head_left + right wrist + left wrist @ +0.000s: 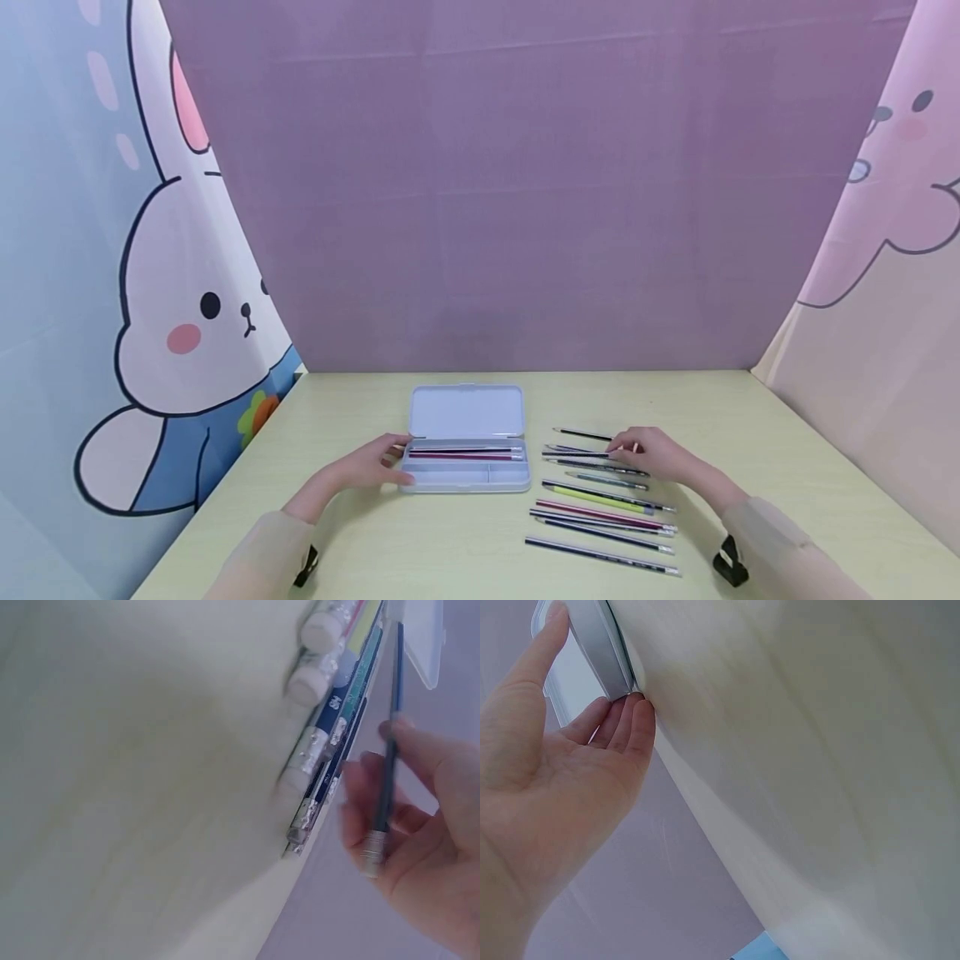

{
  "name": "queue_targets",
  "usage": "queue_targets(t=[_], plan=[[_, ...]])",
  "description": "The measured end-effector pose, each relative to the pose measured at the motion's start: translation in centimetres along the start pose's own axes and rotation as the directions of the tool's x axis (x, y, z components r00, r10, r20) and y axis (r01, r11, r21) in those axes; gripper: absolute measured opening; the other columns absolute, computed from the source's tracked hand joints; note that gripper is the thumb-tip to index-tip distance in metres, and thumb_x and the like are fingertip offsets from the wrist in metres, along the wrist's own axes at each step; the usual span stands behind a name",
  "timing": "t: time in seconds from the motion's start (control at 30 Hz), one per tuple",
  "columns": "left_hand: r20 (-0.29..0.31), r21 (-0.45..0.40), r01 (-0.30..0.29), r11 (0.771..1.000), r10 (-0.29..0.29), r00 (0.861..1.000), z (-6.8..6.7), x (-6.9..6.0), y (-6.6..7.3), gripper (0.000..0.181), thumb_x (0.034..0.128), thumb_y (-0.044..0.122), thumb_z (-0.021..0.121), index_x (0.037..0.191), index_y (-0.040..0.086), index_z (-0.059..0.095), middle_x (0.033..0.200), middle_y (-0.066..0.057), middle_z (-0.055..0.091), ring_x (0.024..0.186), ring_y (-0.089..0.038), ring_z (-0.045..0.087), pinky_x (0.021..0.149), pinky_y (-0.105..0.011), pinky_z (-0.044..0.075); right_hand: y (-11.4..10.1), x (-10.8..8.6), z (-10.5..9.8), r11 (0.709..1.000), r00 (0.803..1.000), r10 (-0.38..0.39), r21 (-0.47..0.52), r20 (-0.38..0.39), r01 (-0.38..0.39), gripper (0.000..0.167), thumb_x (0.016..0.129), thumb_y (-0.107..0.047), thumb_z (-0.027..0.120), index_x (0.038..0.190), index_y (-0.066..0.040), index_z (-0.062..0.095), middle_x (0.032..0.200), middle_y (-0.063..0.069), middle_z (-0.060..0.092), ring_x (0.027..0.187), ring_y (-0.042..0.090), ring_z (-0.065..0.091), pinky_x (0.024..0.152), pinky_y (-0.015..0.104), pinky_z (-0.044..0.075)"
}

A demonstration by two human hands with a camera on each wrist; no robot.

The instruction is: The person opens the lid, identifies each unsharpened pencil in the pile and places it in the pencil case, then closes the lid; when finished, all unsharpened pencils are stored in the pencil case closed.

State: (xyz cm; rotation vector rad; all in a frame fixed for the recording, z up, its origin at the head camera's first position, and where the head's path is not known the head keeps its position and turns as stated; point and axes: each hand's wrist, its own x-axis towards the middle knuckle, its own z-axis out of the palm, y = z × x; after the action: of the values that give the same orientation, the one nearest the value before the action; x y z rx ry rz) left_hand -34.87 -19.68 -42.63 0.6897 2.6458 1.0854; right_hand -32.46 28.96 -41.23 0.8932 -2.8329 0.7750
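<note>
A white pencil case lies open on the table, its lid folded back, with a few pencils in the long rear compartment. My left hand holds the case's left end, thumb on the front side and fingers at the rear corner; the left wrist view shows this hand against the case wall. My right hand pinches a dark pencil above the row; in the right wrist view this hand has the dark pencil between thumb and fingers, eraser end towards the palm.
Several pencils lie roughly parallel right of the case, among them a yellow one, a red one and a dark one nearest the front. A purple cloth hangs behind the table, with printed curtains at the sides.
</note>
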Motion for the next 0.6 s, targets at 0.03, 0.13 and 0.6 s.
queue_targets(t=[0.03, 0.13, 0.6], plan=[[-0.001, 0.001, 0.0, 1.0, 0.0, 1.0, 0.0, -0.02, 0.02, 0.077, 0.0799, 0.026, 0.075, 0.137, -0.007, 0.036, 0.133, -0.023, 0.047, 0.118, -0.038, 0.048, 0.099, -0.05, 0.044, 0.0, -0.02, -0.03, 1.0, 1.0, -0.007, 0.001, -0.011, 0.007, 0.018, 0.092, -0.02, 0.06, 0.1, -0.007, 0.069, 0.08, -0.004, 0.061, 0.064, 0.0, 0.046, 0.054, 0.02, 0.043], [0.0, 0.001, -0.005, 1.0, 0.005, 1.0, -0.03, -0.15, 0.2, 0.076, 0.0802, 0.025, 0.075, 0.137, -0.008, 0.036, 0.133, -0.024, 0.047, 0.118, -0.039, 0.048, 0.099, -0.05, 0.043, 0.04, -0.06, -0.04, 1.0, 0.999, -0.017, -0.009, -0.029, 0.017, 0.018, 0.091, -0.019, 0.061, 0.101, -0.005, 0.069, 0.08, -0.004, 0.06, 0.063, 0.0, 0.045, 0.054, 0.02, 0.043], [0.003, 0.003, -0.009, 1.0, 0.009, 1.0, -0.03, -0.22, 0.27, 0.076, 0.0802, 0.025, 0.075, 0.137, -0.008, 0.036, 0.132, -0.025, 0.047, 0.117, -0.039, 0.048, 0.099, -0.051, 0.043, -0.07, -0.26, -0.84, 0.999, 0.997, -0.023, -0.029, -0.076, 0.021, 0.018, 0.087, -0.004, 0.063, 0.103, -0.002, 0.068, 0.081, -0.002, 0.057, 0.068, 0.001, 0.048, 0.057, 0.021, 0.046]])
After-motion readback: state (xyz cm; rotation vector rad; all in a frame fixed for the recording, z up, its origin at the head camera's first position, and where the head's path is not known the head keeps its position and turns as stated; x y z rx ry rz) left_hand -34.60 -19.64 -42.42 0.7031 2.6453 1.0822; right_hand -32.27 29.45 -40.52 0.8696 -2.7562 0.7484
